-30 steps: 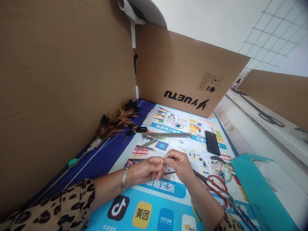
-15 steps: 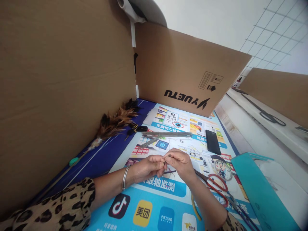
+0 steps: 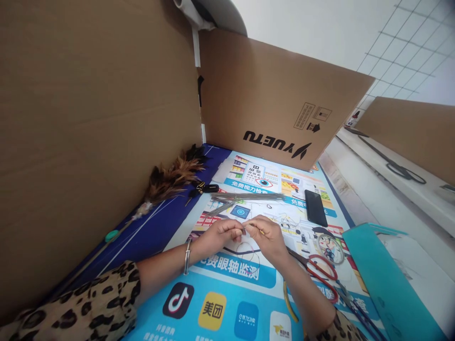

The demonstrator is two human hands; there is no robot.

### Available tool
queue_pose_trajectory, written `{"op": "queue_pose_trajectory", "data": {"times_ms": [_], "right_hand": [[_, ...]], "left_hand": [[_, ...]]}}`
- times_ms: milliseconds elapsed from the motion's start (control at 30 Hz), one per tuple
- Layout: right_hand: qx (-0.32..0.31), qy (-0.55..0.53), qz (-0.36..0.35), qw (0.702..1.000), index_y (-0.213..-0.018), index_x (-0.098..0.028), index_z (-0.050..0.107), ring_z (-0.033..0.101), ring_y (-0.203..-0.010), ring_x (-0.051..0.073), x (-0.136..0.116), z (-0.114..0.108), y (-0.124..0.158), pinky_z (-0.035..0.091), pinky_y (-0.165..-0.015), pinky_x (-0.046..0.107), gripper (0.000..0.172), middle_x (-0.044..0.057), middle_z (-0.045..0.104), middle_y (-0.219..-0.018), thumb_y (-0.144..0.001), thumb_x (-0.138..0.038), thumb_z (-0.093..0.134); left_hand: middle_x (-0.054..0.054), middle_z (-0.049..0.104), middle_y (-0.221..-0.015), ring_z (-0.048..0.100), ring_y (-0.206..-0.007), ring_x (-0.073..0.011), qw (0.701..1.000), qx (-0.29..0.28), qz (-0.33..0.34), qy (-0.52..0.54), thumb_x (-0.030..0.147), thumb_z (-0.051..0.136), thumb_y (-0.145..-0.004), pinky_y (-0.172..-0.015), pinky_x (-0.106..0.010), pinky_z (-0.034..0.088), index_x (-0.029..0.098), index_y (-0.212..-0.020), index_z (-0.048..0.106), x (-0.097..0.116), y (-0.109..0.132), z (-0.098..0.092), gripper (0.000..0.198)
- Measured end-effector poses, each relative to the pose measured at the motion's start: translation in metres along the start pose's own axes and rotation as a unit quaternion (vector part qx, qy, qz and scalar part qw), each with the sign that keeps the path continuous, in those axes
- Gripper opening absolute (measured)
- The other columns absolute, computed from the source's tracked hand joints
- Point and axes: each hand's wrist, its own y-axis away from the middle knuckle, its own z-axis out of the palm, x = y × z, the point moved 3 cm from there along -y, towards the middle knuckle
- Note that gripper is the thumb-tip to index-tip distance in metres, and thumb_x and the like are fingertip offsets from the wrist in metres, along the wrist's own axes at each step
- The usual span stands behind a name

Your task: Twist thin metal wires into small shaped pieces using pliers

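Observation:
My left hand [image 3: 224, 236] and my right hand [image 3: 265, 237] meet over the printed mat [image 3: 227, 293], fingertips pinched close together. Between them is a thin wire [image 3: 243, 229], mostly covered by the fingers. A fine looped strand [image 3: 249, 259] with a pinkish stretch shows just below the hands; I cannot tell whether it joins the piece held. Beyond the fingers lies a bundle of straight grey wires [image 3: 249, 197]. Red-handled scissors [image 3: 322, 272] rest beside my right forearm, with dark-blue-handled pliers [image 3: 359, 310] nearer the edge.
A black phone [image 3: 315, 208], a clear round dish [image 3: 330, 248] and a teal box [image 3: 387, 279] are on the right. Keys [image 3: 202, 188] and a feather duster [image 3: 174, 175] lie at left. Cardboard panels [image 3: 277, 104] wall the left and back. Yellow tubing [image 3: 289, 303] lies near my right forearm.
Both hands have shifted slightly up and opened a small gap between them, still pinching. The looped strand beneath shows more fully. The view has tilted a little.

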Motion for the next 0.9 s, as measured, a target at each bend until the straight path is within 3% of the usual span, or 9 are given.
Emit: {"op": "queue_pose_trajectory", "data": {"times_ms": [133, 300, 433, 533, 633, 800, 900], "right_hand": [[0.009, -0.02, -0.001, 1.0, -0.08, -0.02, 0.067, 0.054, -0.073, 0.013, -0.003, 0.0, 0.002, 0.041, -0.07, 0.025, 0.019, 0.002, 0.061, -0.074, -0.084, -0.026, 0.049], [0.034, -0.109, 0.103, 0.988, -0.081, -0.018, 0.066, 0.051, -0.061, 0.011, 0.018, 0.003, 0.003, 0.042, -0.059, 0.024, 0.022, 0.001, 0.057, -0.066, -0.081, -0.034, 0.051], [0.02, -0.108, 0.156, 0.982, -0.084, -0.017, 0.065, 0.051, -0.056, 0.01, 0.034, 0.003, 0.001, 0.041, -0.054, 0.022, 0.022, 0.0, 0.058, -0.063, -0.078, -0.035, 0.054], [-0.002, -0.019, 0.126, 0.992, -0.08, -0.018, 0.065, 0.053, -0.061, 0.011, 0.036, 0.002, -0.001, 0.042, -0.058, 0.023, 0.016, 0.001, 0.061, -0.07, -0.077, -0.029, 0.054], [-0.045, 0.123, 0.04, 0.991, -0.079, -0.019, 0.064, 0.055, -0.073, 0.013, 0.035, 0.005, 0.0, 0.042, -0.067, 0.025, 0.015, 0.003, 0.062, -0.078, -0.079, -0.021, 0.049], [-0.052, 0.323, -0.031, 0.944, -0.111, -0.017, 0.053, 0.053, -0.086, 0.018, 0.035, 0.015, 0.005, 0.04, -0.076, 0.03, 0.029, 0.008, 0.06, -0.092, -0.084, -0.018, 0.041], [-0.055, 0.403, -0.08, 0.91, -0.116, -0.018, 0.05, 0.049, -0.092, 0.021, 0.029, 0.019, 0.005, 0.037, -0.079, 0.034, 0.032, 0.01, 0.058, -0.099, -0.085, -0.024, 0.044]], "left_hand": [[-0.001, 0.058, -0.068, 0.051, -0.065, -0.0104, 0.999, -0.005, 0.015, -0.027, 0.033, 0.047, -0.083, -0.063, -0.022, 0.039, 0.013, -0.072, 0.06, 0.002, 0.001, 0.0, 0.026], [-0.001, 0.057, -0.067, 0.051, -0.065, -0.0111, 0.998, 0.0, 0.04, -0.053, 0.034, 0.044, -0.084, -0.063, -0.022, 0.039, 0.014, -0.073, 0.06, 0.006, -0.001, -0.002, 0.028], [-0.002, 0.058, -0.068, 0.051, -0.068, -0.0122, 0.983, 0.018, 0.085, -0.163, 0.03, 0.043, -0.085, -0.066, -0.023, 0.037, 0.015, -0.075, 0.06, 0.009, -0.002, -0.008, 0.025], [-0.004, 0.06, -0.074, 0.052, -0.074, -0.0145, 0.957, 0.013, 0.117, -0.266, 0.022, 0.041, -0.085, -0.07, -0.025, 0.036, 0.016, -0.08, 0.061, 0.009, -0.002, -0.012, 0.022], [-0.006, 0.06, -0.078, 0.052, -0.078, -0.0168, 0.934, -0.022, 0.124, -0.333, 0.014, 0.041, -0.082, -0.073, -0.027, 0.036, 0.017, -0.083, 0.062, 0.005, -0.002, -0.013, 0.021], [-0.006, 0.06, -0.076, 0.051, -0.074, -0.0177, 0.919, -0.015, 0.117, -0.376, 0.012, 0.043, -0.079, -0.071, -0.029, 0.035, 0.016, -0.078, 0.062, -0.001, -0.001, -0.017, 0.019], [-0.006, 0.059, -0.071, 0.049, -0.07, -0.0169, 0.921, 0.002, 0.12, -0.371, 0.012, 0.045, -0.078, -0.068, -0.028, 0.034, 0.016, -0.071, 0.061, -0.002, -0.001, -0.017, 0.017]]}}
